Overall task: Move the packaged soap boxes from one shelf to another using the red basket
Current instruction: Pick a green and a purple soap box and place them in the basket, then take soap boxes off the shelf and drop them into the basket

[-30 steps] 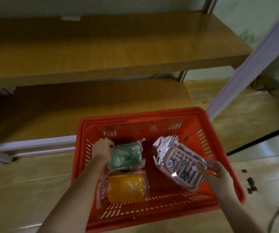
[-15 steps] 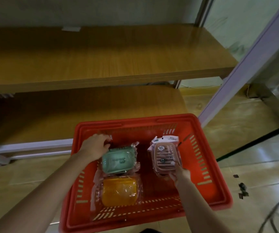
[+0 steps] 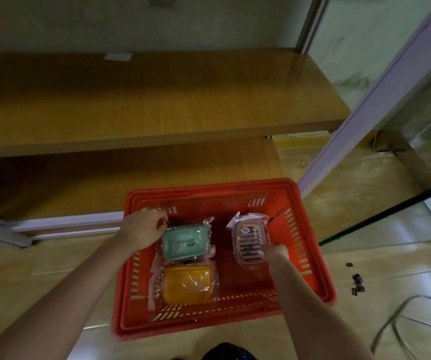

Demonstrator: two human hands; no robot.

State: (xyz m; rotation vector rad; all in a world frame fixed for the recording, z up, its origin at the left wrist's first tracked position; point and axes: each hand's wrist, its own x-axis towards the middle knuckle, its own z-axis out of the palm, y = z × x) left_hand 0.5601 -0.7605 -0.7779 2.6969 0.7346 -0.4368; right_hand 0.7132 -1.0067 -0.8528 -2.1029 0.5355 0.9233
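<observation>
On the floor before the wooden shelf [image 3: 157, 100], the red basket [image 3: 310, 255] holds three plastic-wrapped soap boxes. Green box [image 3: 186, 241] and orange box [image 3: 187, 284] lie crosswise; pink box [image 3: 251, 241] points lengthwise away. Left hand [image 3: 142, 231] curls fingers onto the green box's wrapper; right hand [image 3: 275, 252] pinches the pink box's near corner.
</observation>
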